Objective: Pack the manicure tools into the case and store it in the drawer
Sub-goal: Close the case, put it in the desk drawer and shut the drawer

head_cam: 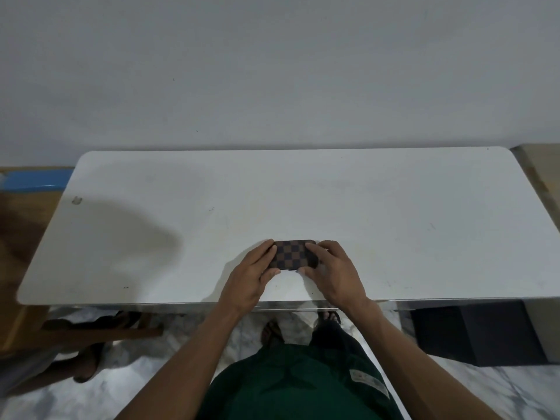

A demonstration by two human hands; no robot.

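We see a small case covered in a brown and dark checkered pattern, lying closed and flat on the white bench, near its front edge and roughly at the middle of its width. Both of our hands are on it. The left hand takes the case's left end, fingers laid along the far left corner and the thumb pressed to the near edge; its grip is closed around the case. The right hand takes the right end in the same way, fingers curled over the far right corner and the thumb at the near edge, so its grip too is clasping the case. The middle of the checkered top shows between the two hands. We cannot tell whether the case rests fully on the bench or is lifted slightly off it.

The rest of the bench is bare apart from a small grey mark near its far left corner and a broad soft shadow across its left half. Just under the front edge, below our wrists, a thin pale drawer front shows. Below that we see a green shirt, dark trousers and sandalled feet on a marbled floor. A dark box stands under the bench at the right, and a wooden stool at the left.
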